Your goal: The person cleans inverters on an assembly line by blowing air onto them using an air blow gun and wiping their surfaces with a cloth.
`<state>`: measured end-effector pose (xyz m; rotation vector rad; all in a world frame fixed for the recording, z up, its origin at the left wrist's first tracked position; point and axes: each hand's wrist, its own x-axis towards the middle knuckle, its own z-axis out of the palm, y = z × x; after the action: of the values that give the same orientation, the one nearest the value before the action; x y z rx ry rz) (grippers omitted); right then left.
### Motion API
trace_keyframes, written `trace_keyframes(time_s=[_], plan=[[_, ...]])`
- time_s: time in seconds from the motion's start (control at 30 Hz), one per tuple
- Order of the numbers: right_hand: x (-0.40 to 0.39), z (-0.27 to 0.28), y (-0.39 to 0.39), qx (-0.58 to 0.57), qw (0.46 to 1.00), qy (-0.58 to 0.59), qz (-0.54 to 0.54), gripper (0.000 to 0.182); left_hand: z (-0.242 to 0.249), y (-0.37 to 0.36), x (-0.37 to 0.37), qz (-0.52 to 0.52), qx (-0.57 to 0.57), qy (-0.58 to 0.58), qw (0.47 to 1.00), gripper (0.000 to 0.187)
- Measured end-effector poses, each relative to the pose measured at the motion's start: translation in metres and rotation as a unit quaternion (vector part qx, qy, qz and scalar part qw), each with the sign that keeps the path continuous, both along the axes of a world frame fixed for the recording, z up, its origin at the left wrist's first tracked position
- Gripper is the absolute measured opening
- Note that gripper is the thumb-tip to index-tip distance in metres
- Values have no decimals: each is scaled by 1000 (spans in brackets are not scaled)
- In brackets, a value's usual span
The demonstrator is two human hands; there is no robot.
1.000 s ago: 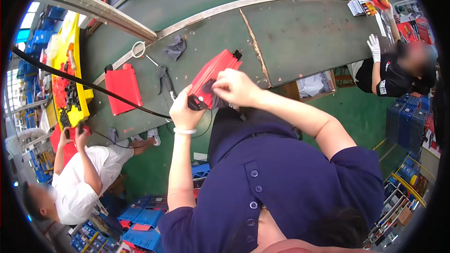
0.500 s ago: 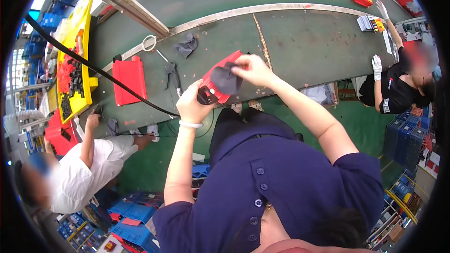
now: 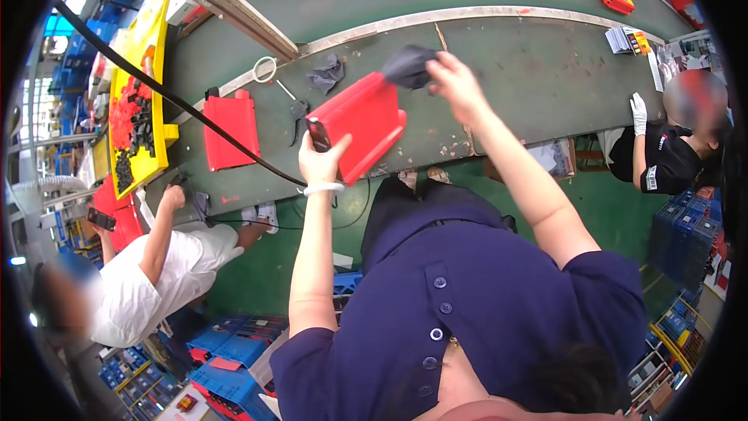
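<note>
Left of the left hand, a second red casing (image 3: 231,132) lies on the workbench (image 3: 538,78), with a yellow tray (image 3: 161,121) of small red and black parts farther left. Whether that casing is finished cannot be told. Nearer the left hand, just beyond it, are an air gun (image 3: 298,111) and a crumpled cloth (image 3: 326,74).

The left hand (image 3: 318,160) grips the red casing (image 3: 358,121) by its near end, beside a black end piece (image 3: 319,136). The casing is held up at a slant between the hands, over the workbench's near edge. It is a bright red box with a broad face turned up and a raised rim along its right side; no mark or dirt can be made out on it.

The right hand (image 3: 460,92) pinches a dark grey cloth (image 3: 409,67) at the casing's far end; contact there is unclear. The cloth work looks under way, but how much surface is done or left cannot be judged.
</note>
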<state>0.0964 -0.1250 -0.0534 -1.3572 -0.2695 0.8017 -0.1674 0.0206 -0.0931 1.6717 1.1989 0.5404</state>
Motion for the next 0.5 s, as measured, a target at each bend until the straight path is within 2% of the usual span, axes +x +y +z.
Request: trace_keyframes(time_s=[0.03, 0.1, 0.13, 0.2, 0.3, 0.4, 0.43, 0.5], plan=[[13, -4, -18, 13, 999, 38, 10, 30, -5, 0, -2, 46, -111, -96, 988, 54], [29, -11, -41, 7, 998, 66, 14, 30, -18, -6, -8, 110, -312, -256, 908, 57], [29, -13, -51, -11, 998, 58, 3, 29, -24, -8, -7, 126, -409, -294, 855, 55], [23, -19, -68, -14, 997, 60, -44, 28, -19, -26, -10, 133, -516, -305, 789, 58], [16, -15, -76, 58, 987, 76, -130, 29, 6, -56, 8, 152, -586, -347, 717, 69], [5, 19, -70, 60, 993, -22, -100, 29, 9, -64, 13, 122, -609, -364, 694, 69], [6, 18, -63, 34, 991, -85, -93, 27, 14, -68, 16, 120, -612, -367, 690, 68], [6, 22, -46, 57, 982, -167, -63, 25, 20, -72, 16, 107, -617, -363, 690, 66]])
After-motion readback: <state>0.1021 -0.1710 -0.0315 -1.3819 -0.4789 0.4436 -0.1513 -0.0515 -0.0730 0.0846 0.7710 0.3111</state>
